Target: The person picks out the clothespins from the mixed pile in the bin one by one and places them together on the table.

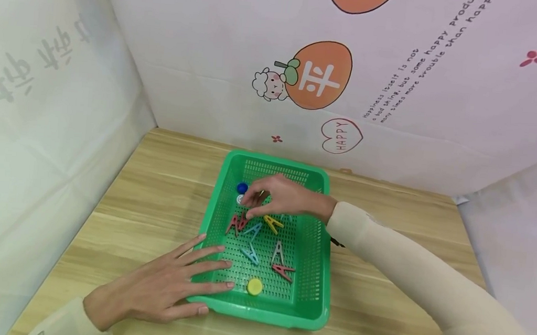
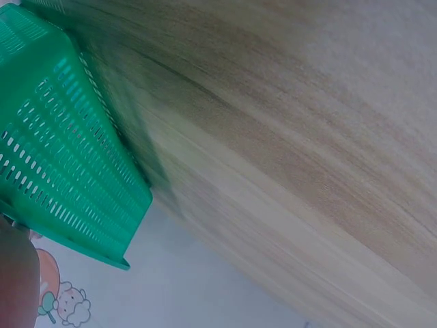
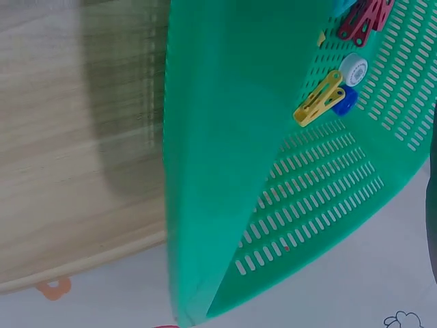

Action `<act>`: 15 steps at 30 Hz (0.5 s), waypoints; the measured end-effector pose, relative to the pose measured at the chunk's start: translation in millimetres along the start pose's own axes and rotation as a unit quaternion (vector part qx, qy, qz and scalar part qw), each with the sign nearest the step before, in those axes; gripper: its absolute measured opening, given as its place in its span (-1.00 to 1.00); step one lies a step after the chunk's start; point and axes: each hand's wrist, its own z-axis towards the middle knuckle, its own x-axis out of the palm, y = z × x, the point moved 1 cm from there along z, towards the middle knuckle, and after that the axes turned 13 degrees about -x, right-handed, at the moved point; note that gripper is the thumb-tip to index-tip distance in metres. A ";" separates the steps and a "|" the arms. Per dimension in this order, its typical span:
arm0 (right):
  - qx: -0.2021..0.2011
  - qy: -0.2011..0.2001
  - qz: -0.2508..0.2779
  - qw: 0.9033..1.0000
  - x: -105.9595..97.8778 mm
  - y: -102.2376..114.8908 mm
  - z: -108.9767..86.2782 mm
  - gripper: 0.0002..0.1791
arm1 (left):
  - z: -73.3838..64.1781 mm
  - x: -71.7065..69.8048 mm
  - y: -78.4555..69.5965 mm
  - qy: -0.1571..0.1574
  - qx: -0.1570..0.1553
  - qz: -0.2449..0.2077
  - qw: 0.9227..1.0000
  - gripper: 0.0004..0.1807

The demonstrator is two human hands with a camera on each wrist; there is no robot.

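Note:
A green plastic basket [image 1: 221,190] stands on the wooden table. Spread, straight fingers of my left hand [image 1: 164,283] reach over its near left rim. My right hand [image 1: 278,194] is inside the basket with bent fingers, thumb apart from the fingertips, and nothing visible between them. Close to its fingertips lie a white cap [image 1: 240,199], a blue cap [image 1: 242,187] and red clothespins [image 1: 234,224]. A yellow clothespin [image 1: 273,223] is below the palm. The right wrist view shows another yellow clothespin [image 3: 319,99] beside the white and blue caps.
Nearer in the basket are blue clothespins [image 1: 250,254], a white clothespin [image 1: 278,252], a red clothespin [image 1: 283,272] and a yellow cap [image 1: 255,286]. Printed cloth [image 1: 209,78] hangs behind and on both sides of the table [image 1: 154,179].

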 end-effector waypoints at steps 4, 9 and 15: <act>-0.003 0.030 0.002 1.000 0.0 -3.5 6.1 -0.68 | 0.6 -1.7 -0.3 0.001 0.001 0.000 1.000 -0.41; -0.001 0.060 0.000 0.998 -2.0 -7.8 15.4 -0.68 | 0.4 -4.2 -0.6 0.002 0.000 0.001 1.000 -0.44; 0.023 0.081 0.006 0.996 -3.6 -12.5 23.3 -0.68 | 0.6 -4.7 -1.2 0.008 -0.002 0.001 1.000 -0.41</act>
